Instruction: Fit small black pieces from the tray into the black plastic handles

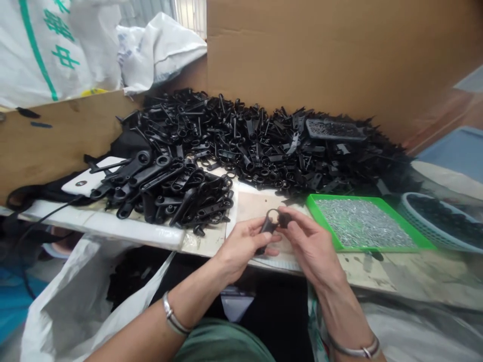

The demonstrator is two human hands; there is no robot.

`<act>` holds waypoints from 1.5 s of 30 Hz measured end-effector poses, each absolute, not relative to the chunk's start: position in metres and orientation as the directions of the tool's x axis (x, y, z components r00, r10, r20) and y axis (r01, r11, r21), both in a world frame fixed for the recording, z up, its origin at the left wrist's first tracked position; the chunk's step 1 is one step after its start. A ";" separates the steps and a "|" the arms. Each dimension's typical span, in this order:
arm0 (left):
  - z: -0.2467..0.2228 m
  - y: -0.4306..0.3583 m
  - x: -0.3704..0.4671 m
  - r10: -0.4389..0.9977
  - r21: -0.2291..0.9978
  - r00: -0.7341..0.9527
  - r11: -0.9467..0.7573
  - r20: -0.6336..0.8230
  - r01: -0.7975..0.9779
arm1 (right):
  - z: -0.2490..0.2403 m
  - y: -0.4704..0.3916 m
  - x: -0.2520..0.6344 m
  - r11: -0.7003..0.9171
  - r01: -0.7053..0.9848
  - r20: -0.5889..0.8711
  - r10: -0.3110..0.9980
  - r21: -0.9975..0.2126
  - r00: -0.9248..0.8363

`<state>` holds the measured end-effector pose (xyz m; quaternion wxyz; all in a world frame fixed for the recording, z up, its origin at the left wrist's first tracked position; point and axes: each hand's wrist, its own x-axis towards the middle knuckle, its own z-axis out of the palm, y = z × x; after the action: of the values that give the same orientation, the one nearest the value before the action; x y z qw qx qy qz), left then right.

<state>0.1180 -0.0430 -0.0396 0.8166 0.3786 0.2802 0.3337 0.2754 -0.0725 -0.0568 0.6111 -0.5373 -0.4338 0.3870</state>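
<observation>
1. Wears green cloth (226, 344) at the near edge, between both forearms, and a silver metal bracelet (174, 314) on the left wrist.
2. Grasps a black plastic part with a ring-shaped end (268, 229) in the left hand (243, 244), fingers curled about its handle, ring towards the far side, above the near edge of a pale table (407, 274).
3. Pinches a small dark piece (284, 219) in the right hand (317, 249), at the ring's right side; cannot tell contact from a narrow gap.
4. Has a heap of glossy black plastic handles (184, 188) on the left.
5. Has a shallow bright-green plastic tray (377, 248) of small silver metal pins (362, 221) just right of the right hand, and a pale round basket (422, 222) farther right.
6. Faces a broad mound of black plastic parts (241, 136) on the far side, before a brown cardboard panel (320, 60).
</observation>
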 end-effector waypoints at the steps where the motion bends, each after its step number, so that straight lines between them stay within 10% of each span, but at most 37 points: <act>1: -0.040 -0.043 0.118 0.777 0.812 0.598 0.471 -0.197 -0.344 | -0.056 -0.072 0.275 0.130 0.082 0.151 0.921 -0.988 0.359; 8: -0.037 -0.046 0.121 0.808 0.853 0.583 0.360 -0.084 -0.377 | -0.058 -0.070 0.259 0.183 0.536 0.431 0.817 -0.824 0.384; 15: -0.043 -0.049 0.116 0.810 0.891 0.585 0.279 -0.019 -0.358 | -0.061 -0.072 0.254 0.198 0.642 0.494 0.809 -0.740 0.319; 26: -0.049 -0.054 0.107 0.823 0.985 0.550 -0.175 0.140 0.010 | -0.054 -0.081 0.254 0.212 0.608 0.484 0.812 -0.765 0.326; 33: -0.055 -0.041 0.104 0.786 0.976 0.615 0.083 0.060 -0.201 | -0.044 -0.078 0.268 0.032 0.315 0.125 0.951 -0.949 0.281; 45: -0.051 -0.046 0.103 0.906 0.977 0.419 -0.132 0.050 0.168 | -0.053 -0.076 0.236 -0.110 0.176 -0.041 0.933 -0.978 0.356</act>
<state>0.1032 -0.0460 -0.0514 0.5196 0.6632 0.4050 0.3553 0.2364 -0.0759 -0.0532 0.5105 -0.6462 -0.4293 0.3709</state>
